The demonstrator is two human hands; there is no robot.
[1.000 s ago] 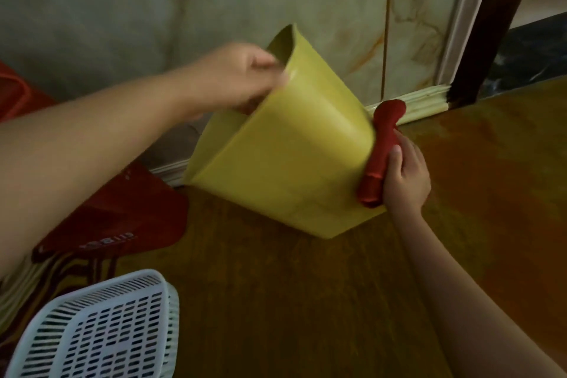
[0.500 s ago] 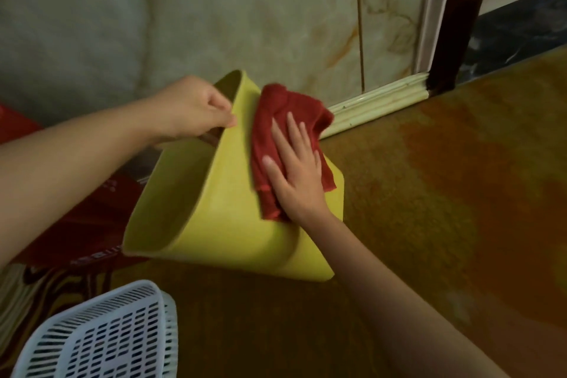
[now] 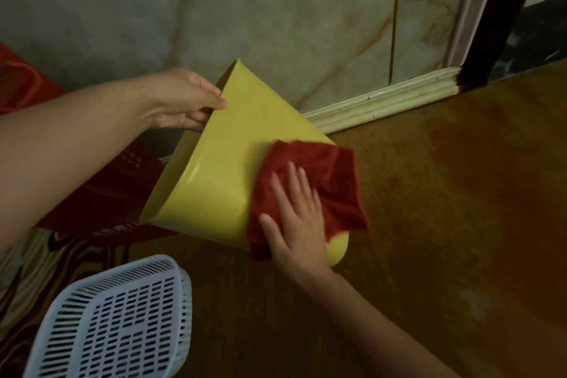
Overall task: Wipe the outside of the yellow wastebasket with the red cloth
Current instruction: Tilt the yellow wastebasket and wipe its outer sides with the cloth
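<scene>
A: What's nearest?
B: White slotted basket (image 3: 113, 319), near left.
A: And beyond?
B: Right hand (image 3: 296, 218) flat, fingers spread, pressing the red cloth (image 3: 322, 181) on the tilted yellow wastebasket (image 3: 221, 181); slightly blurred. Farther left, left hand (image 3: 184, 98) pinches its rim

A white slotted plastic basket (image 3: 113, 321) sits at the lower left on the brown, mottled floor (image 3: 445, 224), its base turned up toward me. Just behind it lies a striped fabric (image 3: 33, 258), and past that a dark red bag (image 3: 101, 202) with small white print rests near the marbled wall (image 3: 214, 9). A pale ribbed skirting board (image 3: 386, 101) runs along the foot of that wall to a dark wooden post (image 3: 503, 18) at the right.
</scene>
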